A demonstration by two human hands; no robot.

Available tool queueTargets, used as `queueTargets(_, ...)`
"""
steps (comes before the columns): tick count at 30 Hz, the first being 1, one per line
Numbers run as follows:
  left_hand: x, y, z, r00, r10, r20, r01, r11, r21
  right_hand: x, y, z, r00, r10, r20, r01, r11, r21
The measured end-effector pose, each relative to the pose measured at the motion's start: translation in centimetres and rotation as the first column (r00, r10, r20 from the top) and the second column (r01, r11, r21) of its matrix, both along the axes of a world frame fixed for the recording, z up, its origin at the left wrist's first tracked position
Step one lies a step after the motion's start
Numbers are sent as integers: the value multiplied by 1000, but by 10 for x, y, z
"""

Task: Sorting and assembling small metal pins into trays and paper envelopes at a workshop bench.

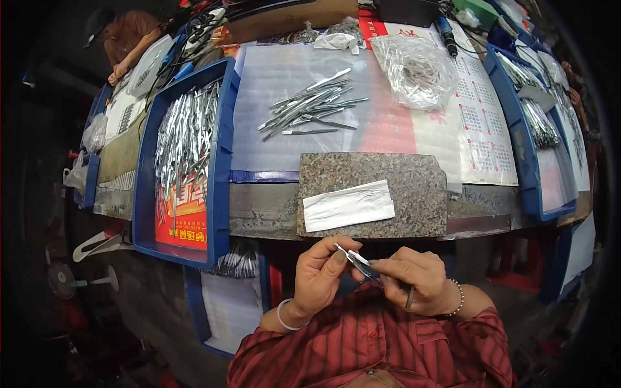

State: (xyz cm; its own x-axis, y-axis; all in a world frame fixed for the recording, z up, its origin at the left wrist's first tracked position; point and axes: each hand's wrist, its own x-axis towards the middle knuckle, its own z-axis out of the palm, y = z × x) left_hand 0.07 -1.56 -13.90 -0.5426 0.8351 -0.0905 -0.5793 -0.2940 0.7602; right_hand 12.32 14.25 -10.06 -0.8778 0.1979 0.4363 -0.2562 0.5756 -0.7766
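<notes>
In front of my chest, my left hand [317,275] pinches a slim, tweezer-like metal piece [341,249] between thumb and fingers. Close beside it, my right hand [417,278] is closed around a slim dark tool [410,297], whose end sticks out below the fingers. Something small and white shows between the two hands; I cannot make out what it is. Just beyond them a speckled granite slab [414,194] lies at the table's near edge, with a folded white cloth or paper [349,205] on it. Farther back is a loose pile of slim metal pieces [310,107].
A blue tray [225,142] of similar metal pieces stands at left, another blue tray [527,161] at right. A crumpled clear plastic bag [417,71] lies at the back on printed sheets. Below the table edge sits a further blue bin [194,304]. Another person [132,39] sits far left.
</notes>
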Motion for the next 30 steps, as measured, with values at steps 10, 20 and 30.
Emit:
queueTargets(10, -3, 2, -4, 1000, 19, 25, -20, 999, 44, -3, -2, -1, 1000, -15, -6, 15, 998, 61)
queueTargets(20, -5, 2, -1, 992, 124, -19, -124, 992, 26, -8, -4, -3, 988, 101, 115, -104, 995, 12)
queueTargets(30, -49, -8, 12, 606, -172, -776, 64, 984, -168, -9, 18, 4, 986, 161, 36, -165, 955, 245)
